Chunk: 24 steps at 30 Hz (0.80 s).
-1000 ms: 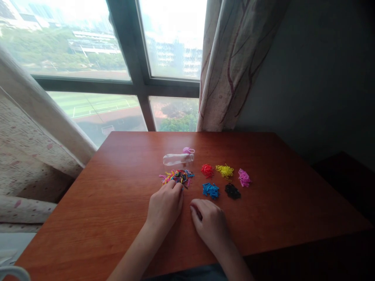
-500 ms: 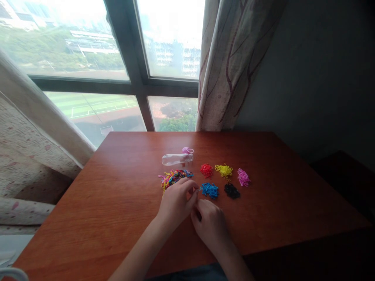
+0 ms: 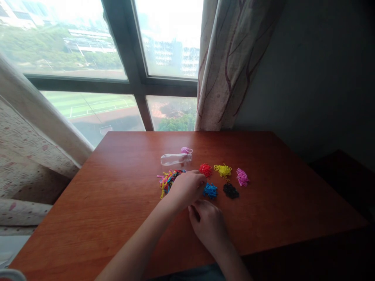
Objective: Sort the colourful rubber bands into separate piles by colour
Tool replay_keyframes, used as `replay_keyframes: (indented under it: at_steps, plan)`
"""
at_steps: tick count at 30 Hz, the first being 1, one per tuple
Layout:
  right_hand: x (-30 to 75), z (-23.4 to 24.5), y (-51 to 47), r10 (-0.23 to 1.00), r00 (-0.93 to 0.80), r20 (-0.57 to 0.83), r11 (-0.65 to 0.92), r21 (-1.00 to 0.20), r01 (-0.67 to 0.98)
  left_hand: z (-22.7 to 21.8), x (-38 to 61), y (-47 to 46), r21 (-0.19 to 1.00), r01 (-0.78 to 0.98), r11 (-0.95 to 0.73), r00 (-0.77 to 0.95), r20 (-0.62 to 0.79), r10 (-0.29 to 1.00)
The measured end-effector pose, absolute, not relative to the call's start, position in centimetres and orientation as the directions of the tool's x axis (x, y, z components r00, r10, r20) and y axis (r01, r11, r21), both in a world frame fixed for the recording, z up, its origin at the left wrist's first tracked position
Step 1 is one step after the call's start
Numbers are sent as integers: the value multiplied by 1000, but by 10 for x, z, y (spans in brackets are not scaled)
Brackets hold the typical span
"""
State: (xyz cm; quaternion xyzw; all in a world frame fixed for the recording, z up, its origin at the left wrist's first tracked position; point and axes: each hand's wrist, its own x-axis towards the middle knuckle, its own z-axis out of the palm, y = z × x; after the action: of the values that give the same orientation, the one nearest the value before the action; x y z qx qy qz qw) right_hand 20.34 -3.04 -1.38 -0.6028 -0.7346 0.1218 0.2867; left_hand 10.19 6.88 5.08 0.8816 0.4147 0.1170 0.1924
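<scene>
On the wooden table [image 3: 123, 203] lies a mixed heap of coloured rubber bands [image 3: 167, 180]. To its right lie sorted small piles: red [image 3: 205, 169], yellow [image 3: 223, 170], pink [image 3: 242, 177], blue [image 3: 210, 190] and black [image 3: 230, 190]. My left hand [image 3: 187, 188] reaches across between the mixed heap and the blue pile, fingers curled in a pinch; what it holds is too small to see. My right hand [image 3: 209, 225] rests on the table just behind it, fingers curled under.
A clear small plastic bottle [image 3: 175, 159] lies on its side behind the heap, with a pink cap [image 3: 186, 150] beside it. Window and curtains stand beyond the far table edge. A dark wall is at right.
My left hand has moved rightward from the mixed heap to just beside the blue and red piles. My right hand has barely shifted.
</scene>
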Motion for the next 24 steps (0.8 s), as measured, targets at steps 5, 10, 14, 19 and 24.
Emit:
replay_keyframes:
  at_steps: [5, 10, 14, 19, 24]
  plan:
    - [204, -17, -31, 956, -107, 275, 249, -557, 793, 49, 107, 76, 424, 695, -580, 632, 24, 775]
    - [204, -16, -30, 952, -101, 289, 260, -586, 768, 48, 101, 76, 437, 715, -545, 577, 71, 814]
    - [204, -12, -32, 955, -100, 279, 254, -599, 759, 46, 75, 65, 469, 724, -505, 516, 117, 849]
    - [203, -11, -32, 959, -99, 264, 244, -600, 762, 34, 30, 39, 611, 670, -422, 379, 207, 902]
    - [201, -11, -31, 963, -98, 250, 230, -581, 781, 16, 1, 17, 651, 670, -357, 272, 232, 934]
